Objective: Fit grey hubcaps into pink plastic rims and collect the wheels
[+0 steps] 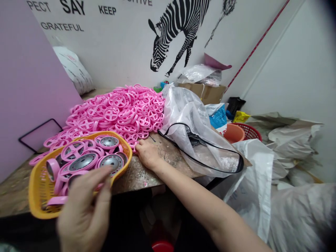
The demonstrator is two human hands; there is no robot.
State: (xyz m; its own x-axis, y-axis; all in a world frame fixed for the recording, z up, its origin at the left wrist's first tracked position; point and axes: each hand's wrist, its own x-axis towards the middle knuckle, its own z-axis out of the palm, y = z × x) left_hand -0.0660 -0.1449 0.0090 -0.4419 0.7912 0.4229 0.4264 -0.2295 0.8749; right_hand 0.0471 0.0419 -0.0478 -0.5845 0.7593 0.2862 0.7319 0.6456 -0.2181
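Since the orange plastic basket (35, 189) sits tilted on the pile's edge at 10 o'clock, a knock could spill its pink wheels with silver hubs (83, 161). The left hand (84, 206) hovers above, fingers part-curled, hold unclear; the open right hand (147, 154) touches the loose pink wheels (118, 113) at 12 o'clock.

hands (84, 206): 2 | orange basket (39, 182): 1 | silver-hubbed pink wheels (83, 162): at least 3 | loose pink wheels (111, 113): uncountable
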